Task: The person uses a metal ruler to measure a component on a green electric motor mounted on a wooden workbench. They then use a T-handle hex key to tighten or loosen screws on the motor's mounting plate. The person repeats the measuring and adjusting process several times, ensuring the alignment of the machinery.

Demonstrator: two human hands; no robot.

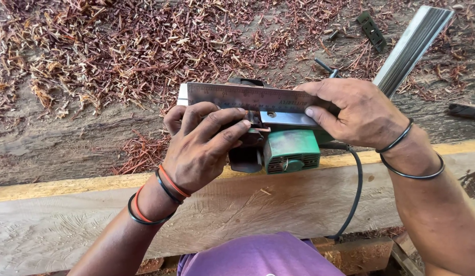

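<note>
**Two hands hold a ruler on a green power tool**

A green power tool (pixel 291 151) sits upside down on a big wooden plank (pixel 232 204). Its shiny metal bottom faces up. A steel ruler (pixel 247 97) lies flat across that metal bottom.

The left hand (pixel 204 148) is closed around the dark front part of the tool. Its fingers curl over and its fingertips (pixel 242 124) touch the spot just under the ruler. The wrist has black and orange bands.

The right hand (pixel 357 112) pinches the right end of the ruler. The thumb presses on the metal plate, and the other fingers lie over the ruler's top edge. This wrist has two black bands.

A black cord (pixel 356 189) runs from the tool down over the plank. Red wood shavings (pixel 135 46) cover the ground past the plank. A long grey metal bar (pixel 414 43) lies on the ground at the top right, well apart from the tool.
</note>
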